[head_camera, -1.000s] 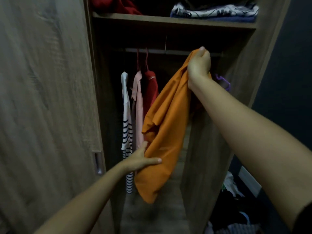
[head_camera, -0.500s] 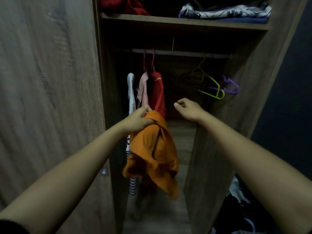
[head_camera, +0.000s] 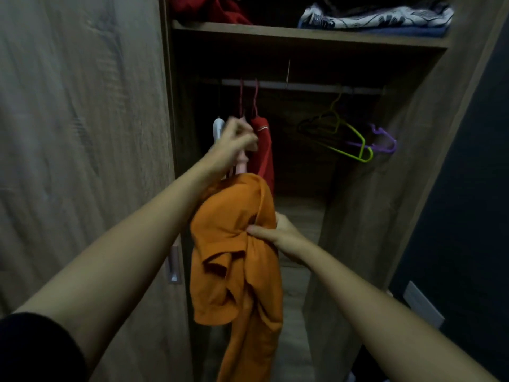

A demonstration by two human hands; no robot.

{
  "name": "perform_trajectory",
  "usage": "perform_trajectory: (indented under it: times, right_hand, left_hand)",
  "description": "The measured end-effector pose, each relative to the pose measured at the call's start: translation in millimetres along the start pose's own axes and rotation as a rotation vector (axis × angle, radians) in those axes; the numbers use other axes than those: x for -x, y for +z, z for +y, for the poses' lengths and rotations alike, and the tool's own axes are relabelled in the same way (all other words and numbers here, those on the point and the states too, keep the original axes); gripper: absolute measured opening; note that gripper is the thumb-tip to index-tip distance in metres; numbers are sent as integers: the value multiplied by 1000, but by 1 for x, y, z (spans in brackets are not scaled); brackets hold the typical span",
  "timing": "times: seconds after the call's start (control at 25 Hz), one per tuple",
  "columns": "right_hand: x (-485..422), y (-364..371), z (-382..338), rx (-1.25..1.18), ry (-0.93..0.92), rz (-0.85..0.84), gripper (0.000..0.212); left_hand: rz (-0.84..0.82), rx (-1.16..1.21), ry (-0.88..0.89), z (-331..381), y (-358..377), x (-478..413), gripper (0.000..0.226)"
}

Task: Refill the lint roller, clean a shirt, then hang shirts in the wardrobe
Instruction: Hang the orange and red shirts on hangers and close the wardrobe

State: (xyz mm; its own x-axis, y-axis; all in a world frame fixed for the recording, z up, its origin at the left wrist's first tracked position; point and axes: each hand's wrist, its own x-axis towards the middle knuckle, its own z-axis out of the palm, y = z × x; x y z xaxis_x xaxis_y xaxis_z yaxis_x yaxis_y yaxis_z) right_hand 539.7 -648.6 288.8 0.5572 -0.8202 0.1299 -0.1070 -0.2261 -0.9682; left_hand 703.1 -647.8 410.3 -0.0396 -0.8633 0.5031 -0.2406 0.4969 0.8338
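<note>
An orange shirt [head_camera: 237, 249] hangs bunched in front of the open wardrobe, its top just under my left wrist. My right hand [head_camera: 278, 235] grips a fold of it at mid-height. My left hand [head_camera: 238, 142] is raised above the shirt with curled, blurred fingers in front of a hanging pink shirt [head_camera: 243, 164]; whether it holds anything is unclear. On the rail [head_camera: 303, 85], a white shirt [head_camera: 217, 128] and a red shirt [head_camera: 263, 153] hang beside the pink one.
Empty green [head_camera: 351, 140], purple [head_camera: 384, 139] and black [head_camera: 309, 125] hangers hang at the rail's right end. The shelf [head_camera: 303, 34] above carries folded clothes [head_camera: 380, 16]. The wardrobe door [head_camera: 82, 133] stands at left, a side panel [head_camera: 385, 188] at right.
My right hand let go of the shirt's top, dropped and took hold of the shirt lower down. My left hand lifted from the shirt's bottom to the hanging clothes, bunching the orange shirt.
</note>
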Motion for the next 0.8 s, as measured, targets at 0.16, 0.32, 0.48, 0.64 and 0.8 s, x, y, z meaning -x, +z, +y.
perform_trajectory:
  times: [0.16, 0.32, 0.48, 0.64, 0.8]
  right_hand:
    - [-12, 14, 7, -341, 38, 308, 30]
    - [-21, -1, -2, -558, 79, 488, 44]
    - [-30, -8, 4, -673, 157, 693, 74]
    - [-23, -12, 23, -782, 333, 750, 80]
    - [-17, -12, 39, -807, 427, 763, 80]
  left_hand:
    - [439, 378, -104, -35, -23, 32, 36]
    - [138, 467, -323, -110, -1, 101, 83]
    - [-2, 261, -337, -124, 39, 130, 108]
    - [-144, 86, -136, -106, 48, 129, 107]
    - [-20, -44, -39, -108, 51, 121, 37]
